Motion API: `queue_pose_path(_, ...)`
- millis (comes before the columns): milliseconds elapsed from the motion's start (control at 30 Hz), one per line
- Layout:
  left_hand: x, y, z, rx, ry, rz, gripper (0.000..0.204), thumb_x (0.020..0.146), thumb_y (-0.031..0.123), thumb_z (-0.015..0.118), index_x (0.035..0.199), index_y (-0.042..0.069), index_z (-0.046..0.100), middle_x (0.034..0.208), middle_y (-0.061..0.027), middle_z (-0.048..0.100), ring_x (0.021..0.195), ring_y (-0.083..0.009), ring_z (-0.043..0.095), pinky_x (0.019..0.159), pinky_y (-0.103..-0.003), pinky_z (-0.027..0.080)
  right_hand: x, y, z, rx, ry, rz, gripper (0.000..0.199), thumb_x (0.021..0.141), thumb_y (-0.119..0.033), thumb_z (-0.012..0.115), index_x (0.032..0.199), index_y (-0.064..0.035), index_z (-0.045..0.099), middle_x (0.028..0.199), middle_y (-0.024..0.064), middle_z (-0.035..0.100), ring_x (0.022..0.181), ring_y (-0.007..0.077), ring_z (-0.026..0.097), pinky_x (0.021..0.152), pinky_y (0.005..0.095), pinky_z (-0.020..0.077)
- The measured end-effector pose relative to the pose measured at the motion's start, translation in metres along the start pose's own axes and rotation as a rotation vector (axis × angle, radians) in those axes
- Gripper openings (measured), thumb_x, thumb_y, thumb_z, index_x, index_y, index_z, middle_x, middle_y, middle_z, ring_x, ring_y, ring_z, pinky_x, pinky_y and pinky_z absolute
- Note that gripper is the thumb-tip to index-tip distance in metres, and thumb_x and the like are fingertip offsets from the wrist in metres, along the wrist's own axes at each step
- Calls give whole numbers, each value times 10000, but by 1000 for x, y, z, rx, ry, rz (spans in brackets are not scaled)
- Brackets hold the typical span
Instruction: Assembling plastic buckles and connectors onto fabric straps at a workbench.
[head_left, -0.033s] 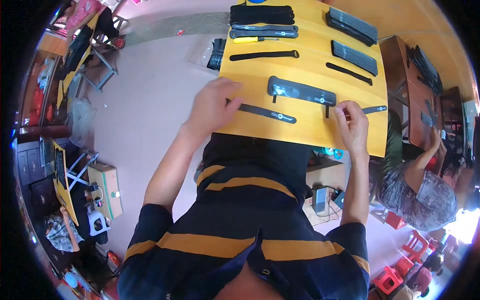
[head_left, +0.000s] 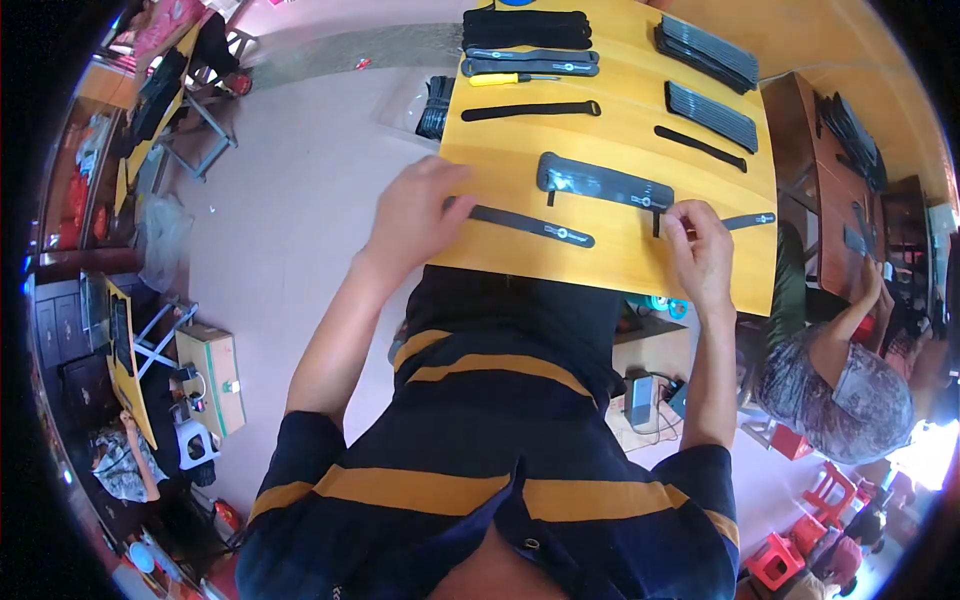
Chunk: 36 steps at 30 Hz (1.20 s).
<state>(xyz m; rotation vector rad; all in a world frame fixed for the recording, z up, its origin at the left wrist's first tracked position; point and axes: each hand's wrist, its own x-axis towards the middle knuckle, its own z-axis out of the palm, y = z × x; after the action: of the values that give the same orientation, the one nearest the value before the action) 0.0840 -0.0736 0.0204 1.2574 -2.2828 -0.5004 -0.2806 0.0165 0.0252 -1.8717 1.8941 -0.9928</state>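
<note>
My left hand [head_left: 415,215] rests at the near left edge of a yellow table [head_left: 620,265], its fingers closed over the left end of a long black strap [head_left: 535,226] that lies flat. My right hand [head_left: 700,250] pinches the inner end of a short black strap [head_left: 752,219] near the table's right edge. Between and just beyond the hands lies a wide black padded band [head_left: 600,182] with two thin tabs hanging from it. My striped shirt hides the table's near edge.
Farther back on the table are another black strap [head_left: 530,110], a yellow-handled screwdriver [head_left: 512,78], two grey bands [head_left: 530,62], a black folded stack [head_left: 525,28] and two rows of black pads [head_left: 712,112]. A person [head_left: 835,385] sits at the right; cardboard box [head_left: 212,375] at left.
</note>
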Motion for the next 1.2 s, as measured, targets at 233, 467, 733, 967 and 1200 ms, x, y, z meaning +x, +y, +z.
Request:
queue_pose_path(233, -21, -15, 9, 186, -25, -107, 246, 879, 194, 741, 1085, 61, 717, 943, -119, 663, 872, -315, 664, 752, -423, 542, 9, -43, 52, -82, -139, -181, 140, 912, -156, 716, 1023, -74, 691, 953, 128, 671, 880, 336, 687, 754, 433, 561)
queue_pose_path(467, -26, -29, 21, 73, -24, -147, 212, 883, 157, 723, 1074, 75, 682, 931, -113, 661, 871, -313, 668, 748, -425, 543, -2, -54, 83, -167, -223, -244, 276, 844, -181, 780, 1078, -61, 695, 1004, 118, 642, 973, 343, 667, 791, 446, 559)
queue_pose_path(733, -29, -30, 21, 2, 28, -145, 157, 872, 149, 718, 982, 74, 636, 955, -113, 658, 922, -346, 659, 759, -453, 542, 2, -60, 97, -129, -204, -279, 256, 837, -168, 782, 1043, -44, 694, 994, 131, 628, 932, 348, 645, 803, 456, 535)
queue_pose_path(967, -35, -38, 25, -142, 48, -145, 137, 871, 94, 737, 950, 44, 637, 882, -97, 644, 750, -255, 634, 687, -365, 520, 9, -62, 110, -168, -223, -287, 206, 834, -166, 780, 946, -45, 657, 949, 128, 615, 923, 348, 631, 792, 462, 521)
queue_pose_path(1200, -37, -32, 17, -627, -33, -395, 91, 922, 86, 723, 947, 9, 683, 831, -43, 702, 736, -105, 645, 689, -263, 512, 11, -62, 85, 26, -415, -4, 153, 950, -136, 717, 973, -31, 608, 774, 100, 622, 719, 259, 631, 669, 369, 496)
